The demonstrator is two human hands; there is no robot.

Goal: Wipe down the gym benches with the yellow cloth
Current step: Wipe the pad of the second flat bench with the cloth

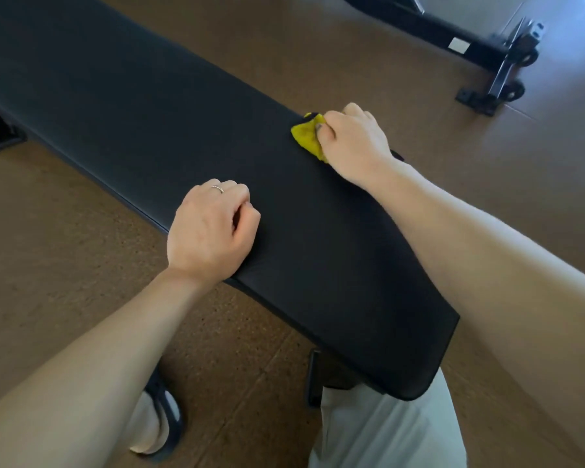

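Observation:
A long black padded gym bench (149, 106) runs from the upper left down to the lower right. My right hand (355, 143) presses a crumpled yellow cloth (308, 136) onto the pad near its far right edge, fingers closed over the cloth. My left hand (210, 231) rests on the near edge of the pad with its fingers curled in and nothing in it; a ring shows on one finger. Most of the cloth is hidden under my right hand.
The floor is brown speckled cork (65, 265). A black metal frame with small wheels (507, 59) stands at the upper right. Below the bench I see my light trousers (385, 430), a sandalled foot (163, 420) and a black bench leg (314, 376).

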